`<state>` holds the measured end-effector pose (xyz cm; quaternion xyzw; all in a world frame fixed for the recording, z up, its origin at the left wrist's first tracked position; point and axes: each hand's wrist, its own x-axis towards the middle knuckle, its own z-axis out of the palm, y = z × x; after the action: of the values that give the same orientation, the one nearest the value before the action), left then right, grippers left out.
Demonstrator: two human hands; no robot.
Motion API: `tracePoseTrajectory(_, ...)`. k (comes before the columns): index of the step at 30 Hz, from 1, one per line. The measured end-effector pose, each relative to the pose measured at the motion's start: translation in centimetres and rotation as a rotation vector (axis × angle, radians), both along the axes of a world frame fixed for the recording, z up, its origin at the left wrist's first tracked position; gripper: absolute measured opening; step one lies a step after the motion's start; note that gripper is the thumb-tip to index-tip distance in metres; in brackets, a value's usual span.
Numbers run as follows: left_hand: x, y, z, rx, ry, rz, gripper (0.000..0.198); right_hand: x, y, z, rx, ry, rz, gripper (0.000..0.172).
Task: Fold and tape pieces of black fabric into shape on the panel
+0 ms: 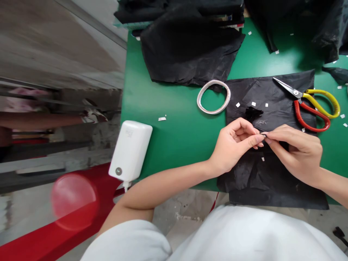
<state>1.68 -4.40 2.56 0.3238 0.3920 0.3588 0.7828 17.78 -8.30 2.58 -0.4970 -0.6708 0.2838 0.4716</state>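
Observation:
My left hand and my right hand meet fingertip to fingertip over a sheet of black fabric on the green table. Both hands pinch one tiny dark piece between thumb and forefinger. What the piece is cannot be made out. A small crumpled black tuft lies on the fabric just beyond my fingers.
Scissors with one red and one yellow handle lie on the fabric at the right. A white tape ring rests left of the fabric. A white power bank overhangs the table's left edge. More black fabric is piled at the back. Small white scraps dot the table.

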Motion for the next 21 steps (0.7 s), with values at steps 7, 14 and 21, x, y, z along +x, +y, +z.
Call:
tracePoseTrajectory(7,0.00,0.01,-0.01,0.016,0.000,0.003,0.037,0.19,-0.08,-0.12,-0.003,-0.018,0.022,0.037)
tracePoseTrajectory(14,-0.04,-0.08,-0.35,0.036,-0.008,0.001,0.037,0.36,0.29,-0.10,0.095,-0.040,0.080,0.030)
tracePoseTrajectory(21,-0.26,-0.05,0.00,0.130,0.032,-0.086,0.029,0.52,0.52,-0.01,0.100,-0.001,0.107,0.027)
